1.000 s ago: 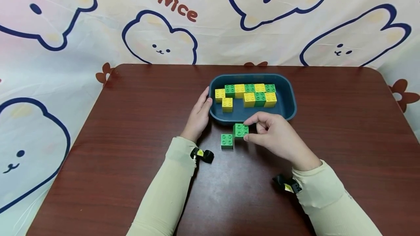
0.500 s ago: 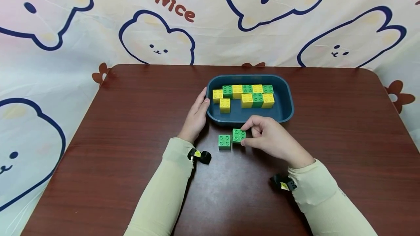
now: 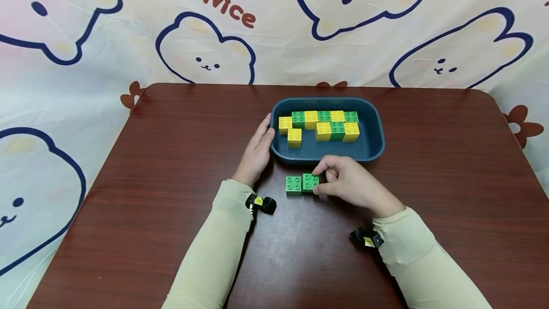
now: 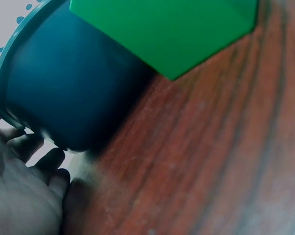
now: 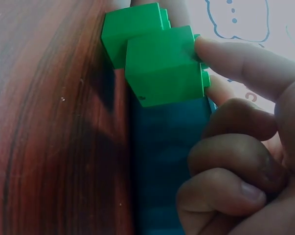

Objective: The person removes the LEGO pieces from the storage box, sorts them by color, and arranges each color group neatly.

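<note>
My right hand (image 3: pixel 353 185) pinches a green toy building brick (image 3: pixel 310 182) between thumb and index finger, its other fingers curled in. The right wrist view shows this green brick (image 5: pixel 162 66) near the fingertips, overlapping a second green brick (image 5: pixel 132 32) behind it. That second green brick (image 3: pixel 293 185) sits on the table just to the left, its studs up. With fingers fairly straight, my left hand (image 3: pixel 254 154) rests against the left end of a dark blue tray (image 3: pixel 377 144). In the left wrist view, the fingertips (image 4: pixel 52 159) are close to the tray wall (image 4: pixel 74 93).
Inside the tray, several yellow and green bricks (image 3: pixel 330 130) stand in two rows towards the back, with one yellow brick (image 3: pixel 294 138) in front at the left. The brown table (image 3: pixel 193 156) meets a printed cloth (image 3: pixel 279 51) at its far edge.
My right hand has moved the pinched green brick down and left, from in front of the tray's rim to beside the other green brick. The left hand stays at the tray.
</note>
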A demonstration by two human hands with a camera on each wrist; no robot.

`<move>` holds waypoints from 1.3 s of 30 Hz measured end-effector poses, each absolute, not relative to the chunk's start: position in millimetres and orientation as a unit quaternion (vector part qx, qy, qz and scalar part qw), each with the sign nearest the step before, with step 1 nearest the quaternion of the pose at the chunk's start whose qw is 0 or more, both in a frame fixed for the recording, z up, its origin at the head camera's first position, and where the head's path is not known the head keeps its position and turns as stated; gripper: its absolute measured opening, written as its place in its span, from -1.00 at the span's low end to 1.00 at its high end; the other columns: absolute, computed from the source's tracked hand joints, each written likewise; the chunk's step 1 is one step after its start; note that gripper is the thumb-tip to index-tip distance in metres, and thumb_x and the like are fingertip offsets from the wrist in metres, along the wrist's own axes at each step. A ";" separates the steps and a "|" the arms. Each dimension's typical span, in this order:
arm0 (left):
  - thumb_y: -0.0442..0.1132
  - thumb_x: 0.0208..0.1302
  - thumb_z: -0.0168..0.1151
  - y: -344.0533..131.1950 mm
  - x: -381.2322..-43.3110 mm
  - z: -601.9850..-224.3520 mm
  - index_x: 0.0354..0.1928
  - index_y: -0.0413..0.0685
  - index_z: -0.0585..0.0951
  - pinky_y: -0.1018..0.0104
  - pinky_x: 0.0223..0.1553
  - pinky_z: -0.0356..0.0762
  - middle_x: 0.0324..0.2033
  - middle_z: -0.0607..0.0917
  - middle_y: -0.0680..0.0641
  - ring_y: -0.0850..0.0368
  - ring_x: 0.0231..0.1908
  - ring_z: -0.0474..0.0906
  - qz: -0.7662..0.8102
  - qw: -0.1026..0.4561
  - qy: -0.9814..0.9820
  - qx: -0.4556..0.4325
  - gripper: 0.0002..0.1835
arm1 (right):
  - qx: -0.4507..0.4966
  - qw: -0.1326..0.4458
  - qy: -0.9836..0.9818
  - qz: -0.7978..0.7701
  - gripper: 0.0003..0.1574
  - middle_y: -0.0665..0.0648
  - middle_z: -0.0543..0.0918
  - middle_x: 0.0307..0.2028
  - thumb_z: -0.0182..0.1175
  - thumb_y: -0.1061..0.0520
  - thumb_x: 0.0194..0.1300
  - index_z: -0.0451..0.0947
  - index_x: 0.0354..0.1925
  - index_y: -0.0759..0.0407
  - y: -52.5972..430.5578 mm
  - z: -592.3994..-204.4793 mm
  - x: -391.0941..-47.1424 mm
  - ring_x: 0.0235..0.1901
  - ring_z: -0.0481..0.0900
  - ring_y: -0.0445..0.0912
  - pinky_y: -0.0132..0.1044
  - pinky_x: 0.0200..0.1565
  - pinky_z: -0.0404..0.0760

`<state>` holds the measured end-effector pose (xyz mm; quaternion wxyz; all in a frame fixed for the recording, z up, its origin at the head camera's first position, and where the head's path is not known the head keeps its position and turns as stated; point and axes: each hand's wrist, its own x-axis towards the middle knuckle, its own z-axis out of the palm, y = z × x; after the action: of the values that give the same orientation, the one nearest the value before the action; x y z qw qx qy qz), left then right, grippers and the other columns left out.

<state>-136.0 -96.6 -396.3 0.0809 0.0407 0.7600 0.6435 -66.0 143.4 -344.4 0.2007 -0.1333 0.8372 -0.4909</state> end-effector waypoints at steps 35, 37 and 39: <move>0.03 0.62 -0.16 -96.0 -137.3 -394.4 0.59 0.25 0.11 0.14 0.50 -0.07 0.51 0.14 0.26 0.32 0.50 -0.04 0.644 0.087 0.759 0.035 -0.43 | -0.112 0.217 0.855 -0.458 -0.72 0.00 0.37 -0.70 0.50 0.21 0.09 0.67 -0.20 0.09 137.2 -352.4 -64.9 -0.66 0.30 -0.15 -0.29 -0.51 0.37; 0.03 0.63 -0.17 -96.0 -137.5 -394.8 0.59 0.25 0.11 0.13 0.50 -0.06 0.51 0.14 0.25 0.31 0.50 -0.04 0.644 0.086 0.759 0.034 -0.43 | -0.113 0.215 0.858 -0.453 -0.72 -0.01 0.37 -0.70 0.50 0.20 0.10 0.67 -0.20 0.08 136.7 -352.2 -64.6 -0.66 0.30 -0.15 -0.28 -0.50 0.37; 0.03 0.63 -0.17 -96.2 -137.5 -395.1 0.58 0.27 0.11 0.12 0.50 -0.06 0.51 0.14 0.25 0.31 0.50 -0.04 0.643 0.086 0.761 0.033 -0.43 | -0.114 0.212 0.860 -0.450 -0.72 -0.01 0.37 -0.70 0.50 0.20 0.10 0.67 -0.19 0.08 136.1 -351.9 -64.4 -0.66 0.31 -0.15 -0.28 -0.50 0.38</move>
<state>-137.5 -96.2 -395.1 0.0857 0.0329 0.7607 0.6426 -64.4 136.1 -351.9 0.2125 -0.1144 0.8598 -0.4500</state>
